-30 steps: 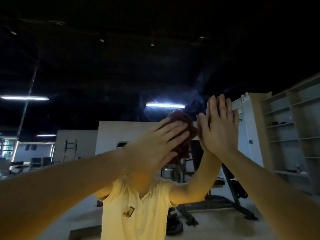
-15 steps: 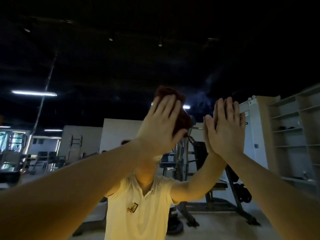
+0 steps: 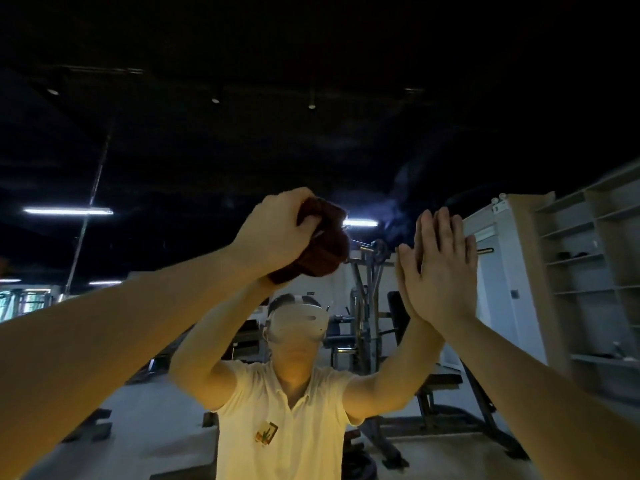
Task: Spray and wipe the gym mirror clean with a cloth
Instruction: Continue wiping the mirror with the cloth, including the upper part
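Gripping a bunched maroon cloth (image 3: 325, 252) in the clenched left hand (image 3: 273, 233), pressed high on the gym mirror (image 3: 311, 150) — wadded, probably, to bear harder on the glass. Bracing with the right hand (image 3: 441, 271), released and flat against the mirror just beside the cloth, likely to steady the overhead reach. Mid-wipe by the look of it — faint haze (image 3: 398, 190) above the right hand yet to clear

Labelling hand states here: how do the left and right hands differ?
Pose: the left hand is curled; the right hand is flat, fingers straight. Load: the left hand grips the dark red cloth; the right hand holds nothing. Both are raised at the mirror.
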{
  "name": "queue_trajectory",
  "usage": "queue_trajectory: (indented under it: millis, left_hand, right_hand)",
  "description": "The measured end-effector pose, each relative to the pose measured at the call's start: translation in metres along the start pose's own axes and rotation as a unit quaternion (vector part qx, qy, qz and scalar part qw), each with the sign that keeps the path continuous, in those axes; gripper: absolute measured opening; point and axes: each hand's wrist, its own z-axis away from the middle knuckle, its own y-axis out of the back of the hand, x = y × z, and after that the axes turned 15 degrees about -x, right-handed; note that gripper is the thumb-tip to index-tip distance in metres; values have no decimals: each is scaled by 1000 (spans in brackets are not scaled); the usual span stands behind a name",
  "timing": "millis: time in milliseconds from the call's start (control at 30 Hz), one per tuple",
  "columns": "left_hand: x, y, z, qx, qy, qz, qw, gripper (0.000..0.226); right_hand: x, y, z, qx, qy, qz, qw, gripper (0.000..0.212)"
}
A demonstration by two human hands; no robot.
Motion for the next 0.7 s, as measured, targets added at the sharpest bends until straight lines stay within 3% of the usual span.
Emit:
queue_trajectory:
  millis: [100,167,400,600,700]
  left_hand:
    - [-10,-8,-4,77,-4,-290,954,38]
    - [-13,-5,-2,123,-35,-359,925,50]
    - [-22,-66,30,86,-32,-264,960,54]
    - [23,-70,-35,80,5,-277,958,61]
    - [48,-92,-37,61,-87,-255,961,59]
  right_hand:
    - [0,1,1,2,3,-2,1000,73]
    - [-1,2,1,1,4,-2,1000,72]
    - [-1,2,1,-1,3,-6,1000,72]
    - [-2,5,2,-2,9,-15,1000,74]
    - [-1,5,1,-5,11,-19,1000,74]
